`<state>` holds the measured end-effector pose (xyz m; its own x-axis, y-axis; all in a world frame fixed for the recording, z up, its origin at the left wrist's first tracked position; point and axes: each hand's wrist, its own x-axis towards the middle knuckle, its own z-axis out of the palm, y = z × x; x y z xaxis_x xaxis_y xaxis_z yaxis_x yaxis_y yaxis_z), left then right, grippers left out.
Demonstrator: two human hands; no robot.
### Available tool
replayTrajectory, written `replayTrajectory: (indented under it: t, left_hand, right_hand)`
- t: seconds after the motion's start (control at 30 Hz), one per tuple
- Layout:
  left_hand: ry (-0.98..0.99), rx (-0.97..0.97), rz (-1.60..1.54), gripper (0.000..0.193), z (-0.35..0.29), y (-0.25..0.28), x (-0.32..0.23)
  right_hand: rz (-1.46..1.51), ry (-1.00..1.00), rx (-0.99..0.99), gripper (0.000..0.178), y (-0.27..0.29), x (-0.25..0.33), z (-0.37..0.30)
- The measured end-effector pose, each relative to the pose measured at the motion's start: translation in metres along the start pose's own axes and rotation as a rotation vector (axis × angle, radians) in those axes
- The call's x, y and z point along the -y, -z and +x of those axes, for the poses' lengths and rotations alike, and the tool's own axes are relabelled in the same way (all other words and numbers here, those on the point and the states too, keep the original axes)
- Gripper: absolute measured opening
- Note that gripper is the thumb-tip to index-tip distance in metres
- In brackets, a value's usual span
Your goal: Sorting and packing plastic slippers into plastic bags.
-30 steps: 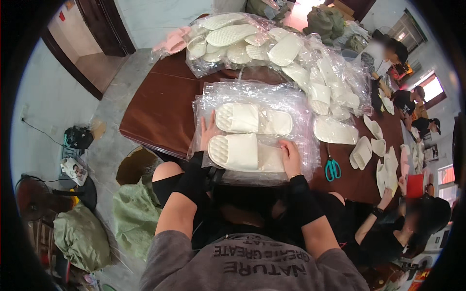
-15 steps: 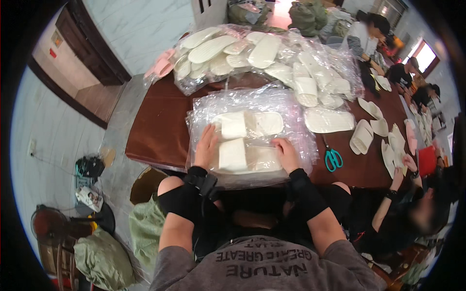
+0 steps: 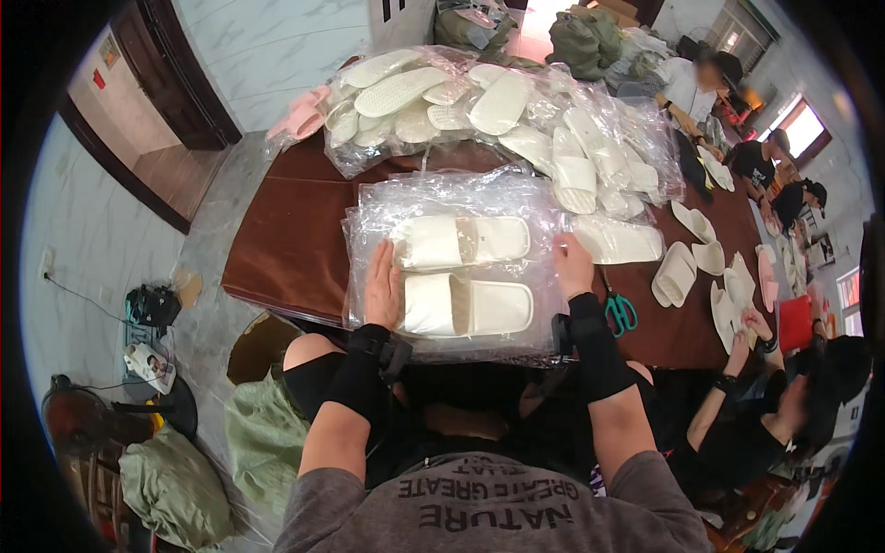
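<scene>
Two white open-toe slippers, the upper one [image 3: 502, 239] and the lower one [image 3: 498, 307], lie side by side on a stack of clear plastic bags [image 3: 369, 217] in front of me. Whether a bag layer covers either slipper, I cannot tell. My left hand [image 3: 380, 288] rests flat beside their strap ends, fingers stretched out along the stack's left part. At the stack's right edge, my right hand [image 3: 573, 265] has its fingers curled together on the plastic bag's edge. A bagged white slipper [image 3: 618, 240] lies just right of that hand.
Behind the stack is a heap of bagged white slippers [image 3: 498, 101], with pink slippers [image 3: 300, 114] at its left. Teal-handled scissors [image 3: 620, 313] and loose slippers [image 3: 676, 275] lie to the right on the brown table [image 3: 277, 230]. A co-worker's hands [image 3: 749, 336] handle slippers nearby.
My right hand has moved right, off the lower slipper's end to the bag's edge. The slippers lie straighter and slightly farther apart. My left hand has shifted slightly left, its fingers straighter.
</scene>
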<state>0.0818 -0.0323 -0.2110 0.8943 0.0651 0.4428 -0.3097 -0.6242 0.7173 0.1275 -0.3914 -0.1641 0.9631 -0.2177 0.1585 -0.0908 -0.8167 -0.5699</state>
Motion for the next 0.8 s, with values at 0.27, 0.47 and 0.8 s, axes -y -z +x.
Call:
replayTrajectory:
  t: [0.27, 0.47, 0.8]
  left_hand:
    - [0.015, -0.044, -0.009, 0.036, -0.001, -0.001, 0.001]
    - [0.027, -0.056, -0.022, 0.036, -0.001, -0.003, -0.002]
    - [0.055, -0.042, -0.014, 0.036, 0.001, -0.002, -0.002]
  right_hand:
    - [-0.272, 0.235, -0.160, 0.005, 0.004, 0.026, 0.000]
    - [-0.270, 0.433, -0.208, 0.010, 0.026, 0.049, 0.019]
    - [0.827, -0.316, 0.537, 0.035, -0.012, 0.006, -0.012]
